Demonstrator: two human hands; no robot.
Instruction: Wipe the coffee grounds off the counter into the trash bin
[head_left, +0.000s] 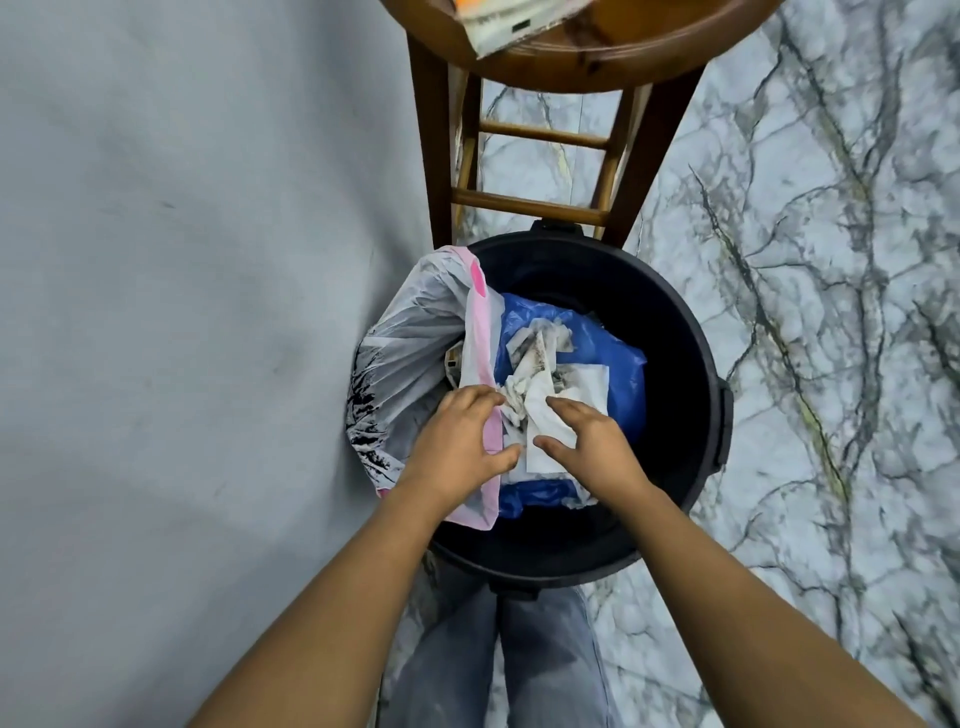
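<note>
Hands: left hand (457, 441) and right hand (587, 441), fingers spread, gripping nothing, over bin (691, 364).
Tissues (545, 374): in bin; we judge them just dropped.

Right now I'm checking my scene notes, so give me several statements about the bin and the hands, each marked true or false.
1. The round black plastic trash bin stands on marble-patterned floor. True.
2. Both hands, left hand and right hand, are over the bin. True.
3. The bin holds only a green bag. False: a blue plastic bag and stained white paper towels.
4. A metal ladder stands behind the bin. False: a wooden stool.
</note>
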